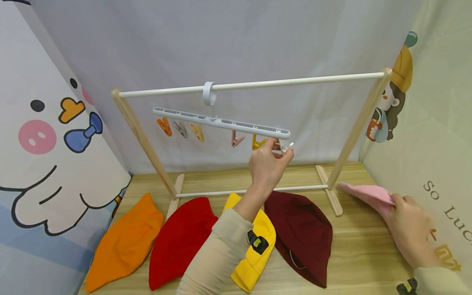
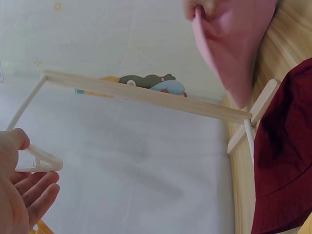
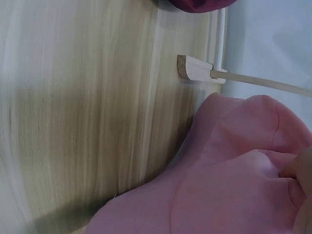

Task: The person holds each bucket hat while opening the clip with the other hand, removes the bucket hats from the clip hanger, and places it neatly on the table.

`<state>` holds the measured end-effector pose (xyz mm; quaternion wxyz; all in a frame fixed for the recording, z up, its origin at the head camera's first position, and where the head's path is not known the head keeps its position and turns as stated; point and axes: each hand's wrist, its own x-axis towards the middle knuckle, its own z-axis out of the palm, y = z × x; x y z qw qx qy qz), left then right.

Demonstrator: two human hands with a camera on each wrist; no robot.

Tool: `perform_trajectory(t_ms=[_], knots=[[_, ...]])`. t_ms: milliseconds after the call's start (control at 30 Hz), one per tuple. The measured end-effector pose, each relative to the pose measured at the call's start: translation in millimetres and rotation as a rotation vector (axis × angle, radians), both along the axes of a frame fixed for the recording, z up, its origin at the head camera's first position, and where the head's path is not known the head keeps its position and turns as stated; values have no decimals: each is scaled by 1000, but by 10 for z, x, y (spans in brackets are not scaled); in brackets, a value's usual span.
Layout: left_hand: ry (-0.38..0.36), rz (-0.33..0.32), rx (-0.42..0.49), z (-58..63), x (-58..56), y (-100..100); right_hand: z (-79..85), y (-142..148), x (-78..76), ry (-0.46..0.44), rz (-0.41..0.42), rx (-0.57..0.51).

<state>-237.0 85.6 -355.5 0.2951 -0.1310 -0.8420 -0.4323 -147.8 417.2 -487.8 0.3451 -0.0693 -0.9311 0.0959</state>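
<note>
My left hand (image 1: 268, 162) pinches a white clothespin (image 2: 48, 160) at the right end of a pale grey clip hanger (image 1: 217, 121). The hanger hooks over the white bar of a wooden rack and tilts lower at its right. More clips dangle from it: an orange clip (image 1: 164, 126), a grey one, a pale yellow one, a pink clip (image 1: 237, 139) and a yellow clip (image 1: 258, 141). Out to the right, my right hand (image 1: 411, 223) grips a pink bucket hat (image 3: 219, 180) by its fabric, above the table's right side. Part of that hat is hidden behind the fingers.
Across the table (image 1: 354, 254) lie an orange hat (image 1: 125, 241), a red hat (image 1: 182, 237), a yellow hat (image 1: 258, 246) partly under my left forearm, and a maroon hat (image 1: 302, 233). The rack's wooden posts (image 1: 359, 129) stand on feet behind them. Printed cloth walls enclose the sides.
</note>
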Motion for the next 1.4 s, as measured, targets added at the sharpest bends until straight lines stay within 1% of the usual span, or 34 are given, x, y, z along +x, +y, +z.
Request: perform_trajectory(t_ms=[100, 167, 300, 500, 667, 733, 833, 967, 1200, 1300, 1400], knots=[[1, -4, 2, 4, 1, 3, -62, -41, -29, 93, 19, 48], [1, -5, 4, 4, -1, 5, -89, -62, -36, 101, 39, 74], [0, -6, 5, 9, -1, 7, -153, -123, -41, 80, 57, 78], [-14, -7, 3, 6, -1, 10, -251, -226, -35, 30, 47, 52], [-14, -9, -1, -5, -1, 10, -321, -270, -31, 50, 33, 70], [-12, -11, -1, -6, -1, 10, -358, -276, -33, 57, 22, 62], [-8, -15, 4, -5, -2, 11, -399, -276, -32, 41, -3, 33], [-8, -20, 11, -1, -1, 7, -422, -269, -26, -28, -17, 9], [-8, -27, 17, 8, 9, -2, -476, -310, 13, -235, -26, -68], [-14, -35, 20, 15, 17, -1, -505, -330, 23, -289, -39, -96], [-20, -39, 25, 20, 19, -4, -538, -346, 15, -325, -35, -100]])
